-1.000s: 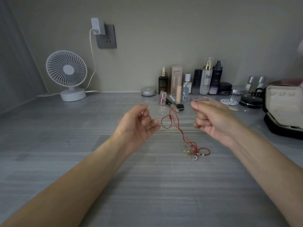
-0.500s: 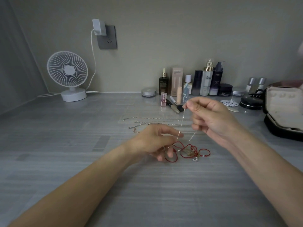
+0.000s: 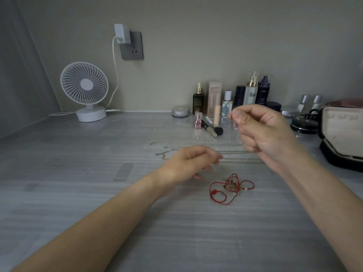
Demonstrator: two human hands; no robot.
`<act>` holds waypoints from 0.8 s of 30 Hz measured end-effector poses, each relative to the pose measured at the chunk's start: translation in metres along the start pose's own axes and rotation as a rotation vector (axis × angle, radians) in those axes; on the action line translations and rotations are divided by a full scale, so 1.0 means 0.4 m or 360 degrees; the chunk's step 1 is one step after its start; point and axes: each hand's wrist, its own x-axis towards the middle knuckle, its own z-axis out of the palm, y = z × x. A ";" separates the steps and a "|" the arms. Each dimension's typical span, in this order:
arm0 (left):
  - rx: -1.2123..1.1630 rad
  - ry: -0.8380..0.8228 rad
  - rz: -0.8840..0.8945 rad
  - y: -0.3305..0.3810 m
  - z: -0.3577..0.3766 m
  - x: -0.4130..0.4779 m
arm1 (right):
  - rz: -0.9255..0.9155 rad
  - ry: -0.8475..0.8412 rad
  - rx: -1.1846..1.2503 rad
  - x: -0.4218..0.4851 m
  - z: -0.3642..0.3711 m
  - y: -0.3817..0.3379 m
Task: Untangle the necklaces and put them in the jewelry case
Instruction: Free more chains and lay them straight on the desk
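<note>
In the head view, the red cord necklace [image 3: 230,186] now lies loose on the grey table [image 3: 98,193], clear of both hands, whereas a second ago it hung looped over a chain stretched between them. The left hand [image 3: 188,163] has come down and drawn back just left of the cord, hovering low with its fingers lightly curled. Blur hides whether it pinches anything. The right hand [image 3: 263,134] stays raised, thumb and forefinger pinching one end of a thin silver chain [image 3: 229,117] that hangs faintly below. By the look of it, the cord and this chain have just been parted. Other silver chains [image 3: 196,143] lie stretched out in rows behind the hands, and the open jewelry case [image 3: 341,134] waits at the right edge, with no necklace visible in it.
</note>
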 end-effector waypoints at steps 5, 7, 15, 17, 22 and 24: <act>-0.0288 -0.0149 0.0085 0.004 0.015 0.001 | -0.0133 0.0035 -0.0198 0.004 0.008 -0.011; -0.0543 -0.0080 0.0025 0.006 -0.006 0.011 | -0.0170 0.0084 -0.0222 0.006 0.007 -0.013; -0.1139 0.0193 0.0008 0.021 -0.046 0.021 | -0.0259 0.0253 -0.0241 0.016 -0.015 -0.021; -0.1172 0.0196 0.0021 0.020 -0.048 0.022 | -0.0298 0.0265 -0.0302 0.016 -0.014 -0.025; -0.1189 0.0201 0.0040 0.018 -0.067 0.019 | -0.0297 0.0227 -0.0458 0.016 -0.013 -0.052; -0.1221 0.0209 0.0058 0.021 -0.073 0.017 | -0.0285 0.0172 -0.0538 0.018 -0.013 -0.064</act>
